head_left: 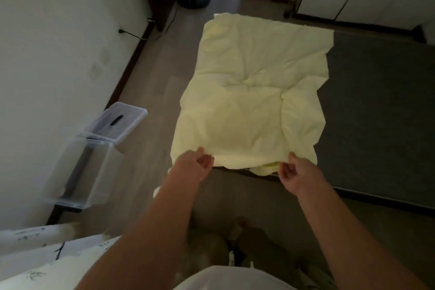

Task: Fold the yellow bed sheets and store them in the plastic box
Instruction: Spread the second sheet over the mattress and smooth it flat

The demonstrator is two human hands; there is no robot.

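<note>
Your left hand point(196, 162) and right hand point(294, 169) each pinch the near edge of the yellow sheet point(254, 82); its long axis runs straight away from you.

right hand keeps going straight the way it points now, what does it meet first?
The right hand already pinches the near edge of the yellow sheet. It points forward over the dark mattress, so further travel would likely just run into more of the rumpled sheet; depth is unclear.
</note>
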